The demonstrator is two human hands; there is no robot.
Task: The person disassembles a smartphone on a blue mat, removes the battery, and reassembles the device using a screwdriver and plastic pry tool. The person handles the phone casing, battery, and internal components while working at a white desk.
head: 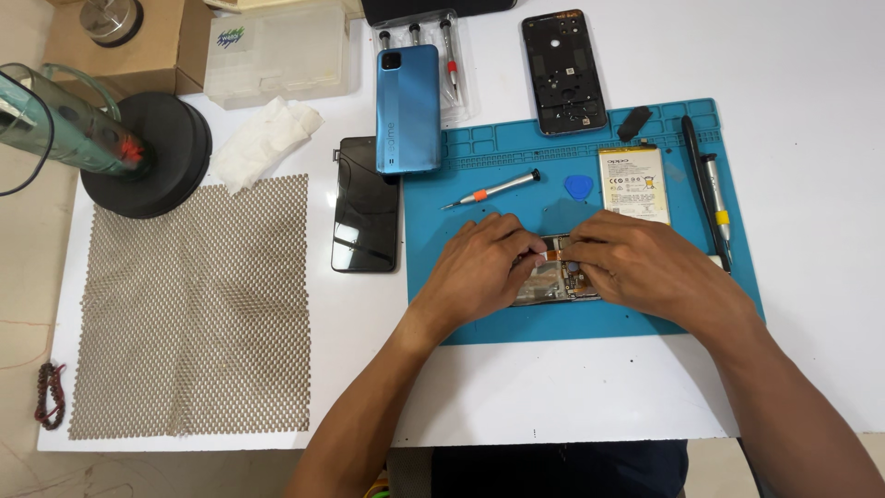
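In the head view, an opened phone (553, 277) was seen lying on a blue work mat (479, 184) on the white table (811, 92), probably so that small parts stayed put. The left hand (484, 267) was curled over the phone's left side, seemingly steadying it. The right hand (636, 263) was closed at the fingertips on an orange flex strip (556, 245) at the phone's top edge. One battery (633, 182), one blue pick (578, 187) and one loose screwdriver (493, 189) were laid just beyond the hands, within reach. Three more screwdrivers (429, 41) were kept in a clear case. One blue phone (407, 106), one black screen (366, 205) and one black frame (563, 71) were set aside.
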